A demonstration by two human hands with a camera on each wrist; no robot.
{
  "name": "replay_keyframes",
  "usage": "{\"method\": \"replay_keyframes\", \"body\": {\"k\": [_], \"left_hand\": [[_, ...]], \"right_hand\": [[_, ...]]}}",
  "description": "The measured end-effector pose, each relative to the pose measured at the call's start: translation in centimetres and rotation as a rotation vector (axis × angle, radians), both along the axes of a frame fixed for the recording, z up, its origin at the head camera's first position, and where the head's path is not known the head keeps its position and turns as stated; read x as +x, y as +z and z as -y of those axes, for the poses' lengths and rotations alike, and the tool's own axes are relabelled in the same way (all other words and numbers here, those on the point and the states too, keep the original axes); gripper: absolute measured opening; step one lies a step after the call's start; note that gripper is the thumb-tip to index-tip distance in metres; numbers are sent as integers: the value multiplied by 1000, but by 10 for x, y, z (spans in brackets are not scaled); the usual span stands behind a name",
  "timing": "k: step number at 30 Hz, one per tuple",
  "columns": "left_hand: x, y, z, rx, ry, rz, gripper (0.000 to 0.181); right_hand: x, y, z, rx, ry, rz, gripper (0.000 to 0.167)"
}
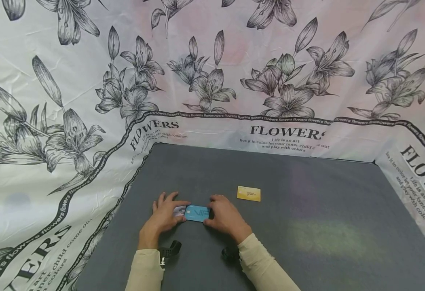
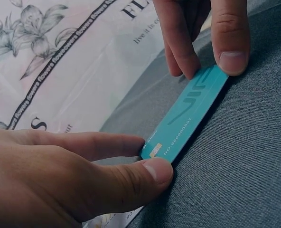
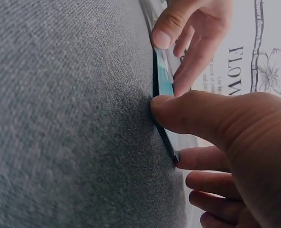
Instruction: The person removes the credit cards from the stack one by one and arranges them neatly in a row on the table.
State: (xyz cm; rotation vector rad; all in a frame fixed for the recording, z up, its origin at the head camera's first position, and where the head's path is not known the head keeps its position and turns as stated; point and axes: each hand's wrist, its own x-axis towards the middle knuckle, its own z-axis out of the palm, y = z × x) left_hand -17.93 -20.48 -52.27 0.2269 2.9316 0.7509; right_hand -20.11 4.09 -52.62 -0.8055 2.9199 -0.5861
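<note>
A blue VIP card (image 1: pixel 197 213) lies lengthwise between the two hands, low over the dark grey cloth. My left hand (image 1: pixel 163 214) pinches its left end, thumb on the near edge and index finger on the far edge. At the right end, the thumb and index finger of my right hand (image 1: pixel 228 214) grip the opposite long edges. A pale card with a picture (image 1: pixel 178 211) shows partly under the left hand, beside the blue one; the hand hides the rest. In the left wrist view, "VIP" and a number are readable on the blue card (image 2: pixel 188 111).
A yellow card (image 1: pixel 248 193) lies flat beyond the right hand. The dark grey tabletop (image 1: pixel 307 202) is bordered at the back and sides by a white flower-printed cloth (image 1: pixel 212 72). Black wrist devices (image 1: pixel 170 249) sit below both hands.
</note>
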Motion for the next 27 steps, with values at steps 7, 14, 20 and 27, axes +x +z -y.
{"method": "replay_keyframes", "body": {"k": [7, 14, 20, 27], "left_hand": [[2, 0, 0, 2, 12, -8, 47], [-1, -9, 5, 50, 3, -33, 51], [-3, -20, 9, 57, -10, -53, 52], [4, 1, 2, 15, 16, 4, 48]], "right_hand": [[3, 1, 2, 7, -14, -10, 51], [4, -2, 2, 0, -16, -10, 54], [6, -2, 2, -20, -17, -11, 53], [8, -1, 3, -28, -18, -21, 52]]}}
